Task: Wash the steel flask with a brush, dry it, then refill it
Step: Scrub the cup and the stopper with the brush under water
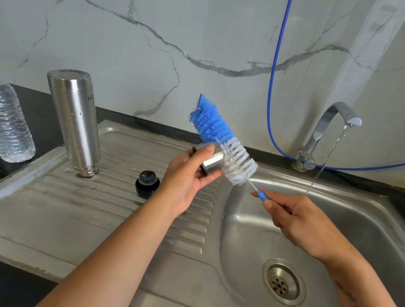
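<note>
Hands at work over a steel sink, seen from the head camera: we hold the flask's steel cap in our left hand, fingers curled around its rim, thumb on top. Our right hand pinches the blue handle of the bottle brush, whose white bristles press against the cap just beyond our left fingertips while the blue tip points up and away.

Well to the left of our left hand, the steel flask stands mouth down on the ribbed drainboard, beaded with droplets. A black stopper sits between the flask and our left wrist. A clear water bottle with a teal cap waits at the far left on the dark counter. Beyond our right fingers, the tap runs a thin stream into the basin, and a blue hose hangs down the marble wall.

We judge the washing step is in hand, now on the cap. Next calls for rinsing the cap under the stream, which means carrying it right, past the brush, without loosening our wet grip.
</note>
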`<action>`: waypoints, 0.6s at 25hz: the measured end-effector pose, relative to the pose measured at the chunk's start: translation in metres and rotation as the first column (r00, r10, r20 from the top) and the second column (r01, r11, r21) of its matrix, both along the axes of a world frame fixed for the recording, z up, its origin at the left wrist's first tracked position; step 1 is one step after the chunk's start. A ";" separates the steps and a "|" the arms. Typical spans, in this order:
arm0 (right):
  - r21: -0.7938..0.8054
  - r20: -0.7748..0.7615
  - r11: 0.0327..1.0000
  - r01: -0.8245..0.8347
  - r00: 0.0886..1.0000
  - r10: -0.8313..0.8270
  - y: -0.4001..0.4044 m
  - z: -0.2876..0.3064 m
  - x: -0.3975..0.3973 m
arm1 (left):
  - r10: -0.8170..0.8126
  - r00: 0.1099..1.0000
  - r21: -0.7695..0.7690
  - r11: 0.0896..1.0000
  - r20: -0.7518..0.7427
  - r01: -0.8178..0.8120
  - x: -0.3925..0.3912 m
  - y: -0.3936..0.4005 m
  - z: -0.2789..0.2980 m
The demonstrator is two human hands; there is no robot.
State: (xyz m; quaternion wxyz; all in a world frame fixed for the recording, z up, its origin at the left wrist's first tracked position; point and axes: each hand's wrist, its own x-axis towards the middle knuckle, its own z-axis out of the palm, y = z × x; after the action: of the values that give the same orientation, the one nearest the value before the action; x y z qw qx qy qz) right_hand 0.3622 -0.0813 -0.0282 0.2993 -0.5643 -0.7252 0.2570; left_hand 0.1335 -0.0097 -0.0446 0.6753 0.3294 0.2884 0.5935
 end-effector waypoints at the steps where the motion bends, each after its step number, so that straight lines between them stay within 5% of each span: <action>1: -0.016 -0.019 1.000 -0.010 1.000 0.010 0.000 0.000 0.000 | 0.013 1.000 0.010 1.000 0.008 -0.013 -0.002 0.001 0.000; 5: 0.070 0.004 0.996 0.052 0.999 -0.052 0.007 -0.010 -0.008 | -0.022 0.989 0.062 0.998 -0.146 0.032 0.001 0.003 -0.010; 8: 0.057 -0.102 0.987 0.152 0.984 -0.146 0.012 -0.017 -0.008 | 0.102 0.915 0.135 0.989 -0.390 -0.053 0.002 0.001 -0.018; 11: 0.030 -0.123 0.966 0.255 0.960 -0.250 0.013 -0.020 -0.005 | 0.286 0.628 0.252 0.957 -0.724 -0.145 -0.007 0.004 -0.013; 15: 0.014 -0.121 0.950 0.313 0.943 -0.309 0.013 -0.022 -0.001 | 0.218 0.195 0.222 0.975 -0.956 -0.002 -0.016 0.035 0.022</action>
State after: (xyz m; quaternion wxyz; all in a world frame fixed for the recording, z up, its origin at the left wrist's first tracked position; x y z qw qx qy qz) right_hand 0.3613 -0.0680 -0.0499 0.3876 -0.6506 -0.6122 0.2274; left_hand 0.1174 0.0255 -0.0224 0.2661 0.6643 0.6201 0.3215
